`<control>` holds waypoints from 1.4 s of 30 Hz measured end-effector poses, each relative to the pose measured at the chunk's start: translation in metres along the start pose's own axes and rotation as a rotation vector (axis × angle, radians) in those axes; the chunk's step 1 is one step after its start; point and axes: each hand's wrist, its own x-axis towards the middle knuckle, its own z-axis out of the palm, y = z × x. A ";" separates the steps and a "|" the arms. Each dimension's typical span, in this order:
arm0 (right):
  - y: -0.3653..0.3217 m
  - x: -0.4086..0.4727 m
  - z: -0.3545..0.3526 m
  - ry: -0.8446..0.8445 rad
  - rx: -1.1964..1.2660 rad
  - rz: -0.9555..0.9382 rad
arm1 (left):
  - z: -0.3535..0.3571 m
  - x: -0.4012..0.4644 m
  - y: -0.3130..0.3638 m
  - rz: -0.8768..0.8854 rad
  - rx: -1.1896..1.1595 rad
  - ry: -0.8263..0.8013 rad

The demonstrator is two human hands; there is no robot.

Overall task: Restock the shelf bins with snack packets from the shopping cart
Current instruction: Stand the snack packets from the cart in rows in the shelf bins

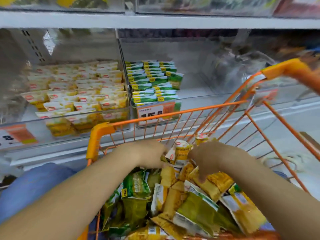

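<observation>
Two clear shelf bins are showing above the cart. The left bin (26, 116), at about ten o'clock from the hands, is holding yellow-and-white packets (83, 94) lying in overlapping rows, far too many and too blurred to count. Just right of it, at about twelve o'clock, the second bin (207, 94) is carrying green packets (152, 80) stacked in roughly three columns at its left end (the rest of its floor is showing bare). Two orange price tags are hanging on the bin fronts: one (19, 135) under the yellow packets and one (154, 113) under the green ones.

Below, one orange wire shopping cart (100, 135) is sitting against the shelf, heaped with mixed green and yellow packets (173, 201), again too many to count.

Two bare hands are reaching into the cart. The left hand (147, 153) is curling over the pile at its far side; its fingers are hidden, so I cannot tell whether it is gripping anything. Between the hands, at twelve o'clock in the heap, one yellow-and-white packet (181, 151) is standing upright. The right hand (213, 156) is just beside that packet, its thumb (201, 177) pressing down on a yellow packet (211, 186) at the top of the pile, apparently pinching it.
</observation>
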 end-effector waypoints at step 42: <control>0.011 -0.026 -0.051 0.680 1.859 -0.456 | -0.039 -0.033 -0.005 0.225 -1.428 0.538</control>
